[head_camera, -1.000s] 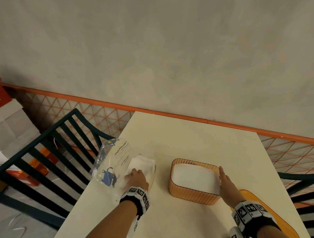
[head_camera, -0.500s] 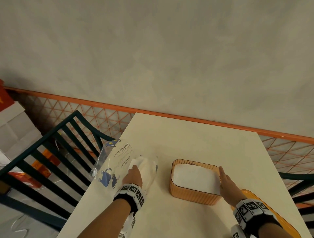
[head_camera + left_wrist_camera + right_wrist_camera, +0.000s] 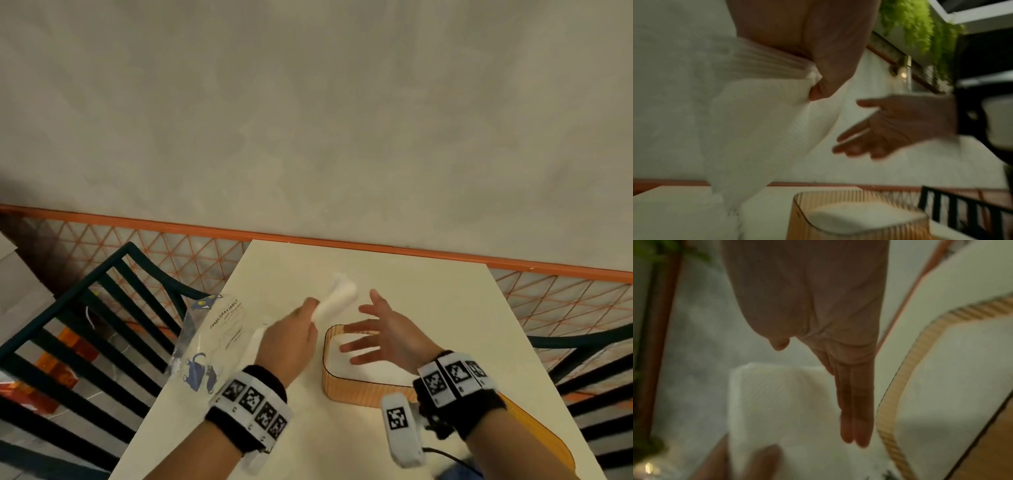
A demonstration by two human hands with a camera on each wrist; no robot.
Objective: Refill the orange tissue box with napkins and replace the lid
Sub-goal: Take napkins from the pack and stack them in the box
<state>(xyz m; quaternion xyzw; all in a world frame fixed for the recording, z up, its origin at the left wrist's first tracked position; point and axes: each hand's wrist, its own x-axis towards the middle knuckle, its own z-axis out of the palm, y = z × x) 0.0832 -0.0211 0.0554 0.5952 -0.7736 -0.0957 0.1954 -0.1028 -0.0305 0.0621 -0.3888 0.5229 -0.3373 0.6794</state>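
Note:
My left hand (image 3: pixel 294 337) grips a white stack of napkins (image 3: pixel 337 299) and holds it up in the air, just left of the orange tissue box (image 3: pixel 363 389). The left wrist view shows its thumb pinching the napkin stack (image 3: pixel 764 129) above the ribbed box (image 3: pixel 838 217). The box has white napkins inside. My right hand (image 3: pixel 380 334) hovers over the box with fingers spread and straight, close to the stack without touching it. In the right wrist view its straight fingers (image 3: pixel 855 410) point at the napkin stack (image 3: pixel 785 402). The orange lid (image 3: pixel 534 435) lies on the table behind my right wrist.
A clear napkin wrapper (image 3: pixel 209 339) with blue print lies at the cream table's (image 3: pixel 394 274) left edge. Dark green slatted chairs (image 3: pixel 85 329) stand left and right of the table. An orange rail and lattice (image 3: pixel 342 240) run behind, against a grey wall.
My left hand has pulled a napkin stack out of the wrapper and lifted it toward the box. My right hand has left the box's right side and risen over it, fingers spread.

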